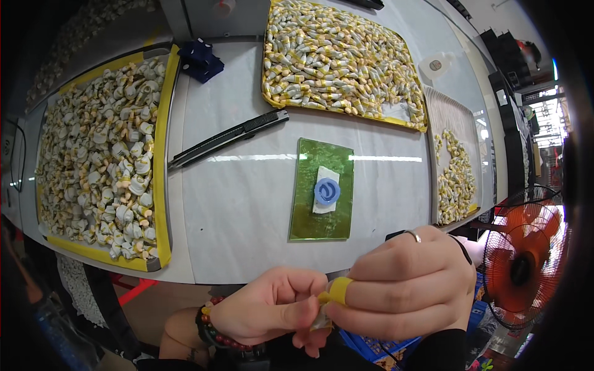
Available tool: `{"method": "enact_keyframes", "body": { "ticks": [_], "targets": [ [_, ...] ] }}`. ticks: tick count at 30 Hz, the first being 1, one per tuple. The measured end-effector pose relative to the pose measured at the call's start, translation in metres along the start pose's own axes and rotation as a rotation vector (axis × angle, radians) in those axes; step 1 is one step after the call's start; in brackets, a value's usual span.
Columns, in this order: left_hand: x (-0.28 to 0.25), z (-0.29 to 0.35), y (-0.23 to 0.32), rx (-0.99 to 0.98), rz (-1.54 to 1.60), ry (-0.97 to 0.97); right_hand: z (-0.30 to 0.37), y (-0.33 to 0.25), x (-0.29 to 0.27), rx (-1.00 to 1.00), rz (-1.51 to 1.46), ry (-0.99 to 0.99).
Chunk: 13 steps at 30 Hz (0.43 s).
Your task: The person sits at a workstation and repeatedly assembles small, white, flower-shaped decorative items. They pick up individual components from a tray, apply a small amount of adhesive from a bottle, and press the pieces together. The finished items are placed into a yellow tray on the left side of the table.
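Just in front of my body, past the table's near edge, my left hand [272,306] and my right hand [408,281] meet. Fingers of both are closed around a small yellow-and-white piece [321,316], mostly covered by the fingertips. A yellow band [339,290] wraps one finger of the right hand. Beyond the hands, a green glass plate [303,216] lies on the table. On it rests a white pad [322,209] carrying a round blue piece [327,192]. Left of the plate lies a black utility knife [229,138], set diagonally.
At left, a yellow-edged tray [162,229] holds a heap of white pieces. Another yellow-rimmed tray [346,116] at the back is filled with small yellow-and-white pieces. A partly filled tray [455,111] stands at right, near a white bottle [435,65]. Dark blue pieces [201,60] lie behind; an orange fan [523,260] stands right.
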<state>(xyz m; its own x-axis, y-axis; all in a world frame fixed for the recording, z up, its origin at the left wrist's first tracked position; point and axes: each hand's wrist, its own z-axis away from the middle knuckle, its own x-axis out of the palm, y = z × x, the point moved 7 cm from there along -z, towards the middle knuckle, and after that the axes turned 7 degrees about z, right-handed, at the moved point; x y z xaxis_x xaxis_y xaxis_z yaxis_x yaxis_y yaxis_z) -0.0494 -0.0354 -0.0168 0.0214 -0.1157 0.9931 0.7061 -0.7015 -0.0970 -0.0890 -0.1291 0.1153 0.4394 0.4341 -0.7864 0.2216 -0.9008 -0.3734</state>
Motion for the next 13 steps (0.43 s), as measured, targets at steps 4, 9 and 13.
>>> {"method": "enact_keyframes", "body": {
  "ticks": [4,9,13],
  "targets": [
    [0.0003,-0.0016,0.0033,-0.006,-0.032,0.023,0.0008,0.0051,0.0024,0.049,-0.063,-0.020],
    [0.0020,-0.0024,0.0012,0.021,-0.027,0.021,0.0009,0.0086,0.0029,0.079,-0.121,-0.040],
    [0.0031,-0.0050,0.0018,0.002,-0.046,0.014,0.0050,0.0054,-0.0002,0.117,-0.088,-0.045]
  ]
}}
